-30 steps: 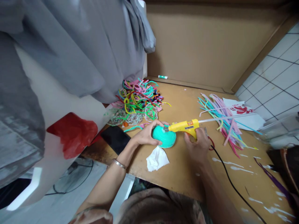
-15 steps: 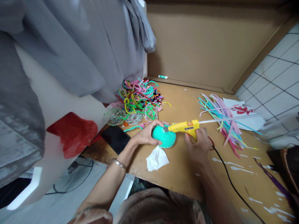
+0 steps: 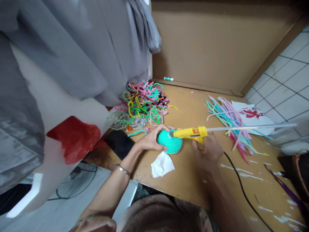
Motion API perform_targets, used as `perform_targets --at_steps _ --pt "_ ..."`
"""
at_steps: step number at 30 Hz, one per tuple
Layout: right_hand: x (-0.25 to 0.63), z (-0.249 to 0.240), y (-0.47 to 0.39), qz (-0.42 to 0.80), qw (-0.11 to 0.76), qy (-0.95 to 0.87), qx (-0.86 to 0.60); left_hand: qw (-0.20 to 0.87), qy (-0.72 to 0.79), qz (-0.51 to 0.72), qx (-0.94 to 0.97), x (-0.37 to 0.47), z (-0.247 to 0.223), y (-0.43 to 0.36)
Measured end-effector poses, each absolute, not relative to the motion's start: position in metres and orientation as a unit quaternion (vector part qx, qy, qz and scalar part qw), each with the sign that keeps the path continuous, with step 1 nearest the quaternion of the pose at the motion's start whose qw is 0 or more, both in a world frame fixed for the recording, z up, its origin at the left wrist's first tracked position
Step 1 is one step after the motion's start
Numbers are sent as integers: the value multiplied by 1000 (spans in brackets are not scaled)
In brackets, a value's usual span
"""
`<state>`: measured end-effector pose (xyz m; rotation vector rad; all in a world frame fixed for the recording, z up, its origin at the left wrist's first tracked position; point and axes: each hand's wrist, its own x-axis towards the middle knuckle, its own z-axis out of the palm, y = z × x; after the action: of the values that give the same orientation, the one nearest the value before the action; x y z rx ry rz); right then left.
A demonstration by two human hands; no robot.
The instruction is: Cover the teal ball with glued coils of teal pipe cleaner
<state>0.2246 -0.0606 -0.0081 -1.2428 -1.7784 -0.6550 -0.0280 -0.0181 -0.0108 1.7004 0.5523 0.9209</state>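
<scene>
My left hand (image 3: 154, 138) is wrapped round a turquoise ball (image 3: 172, 143) with a ridged surface, holding it just above or on the table. In my right hand (image 3: 210, 149) is a yellow glue gun (image 3: 190, 132), gripped by its handle. A long clear glue stick (image 3: 251, 127) sticks out of its back end. The gun's nozzle (image 3: 171, 133) is at the ball's upper left side; whether it touches cannot be made out. A crumpled white tissue (image 3: 162, 165) lies just in front of the ball.
Behind my left hand is a heap of colourful pipe cleaners (image 3: 145, 96) beside clear plastic pieces (image 3: 139, 122). A black phone (image 3: 119, 144) lies left. Longer pipe cleaners (image 3: 231, 119) rest on white paper at right. The gun's black cord (image 3: 241, 187) crosses the table. A glue stick tube (image 3: 168, 79) lies at the back.
My right hand has shifted slightly right and the glue gun's back end has dipped a little, its glue stick now more level. The left hand and ball stay nearly in place.
</scene>
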Motion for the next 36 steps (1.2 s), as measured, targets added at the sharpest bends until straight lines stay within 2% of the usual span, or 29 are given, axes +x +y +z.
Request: perform_targets --at_steps 8,36 --pt "224 -8 -61 -281 427 -707 -489 532 235 382 718 -28 -10 -18" --pt "225 -8 -61 -230 448 -700 -506 538 229 387 713 -28 -12 -18"
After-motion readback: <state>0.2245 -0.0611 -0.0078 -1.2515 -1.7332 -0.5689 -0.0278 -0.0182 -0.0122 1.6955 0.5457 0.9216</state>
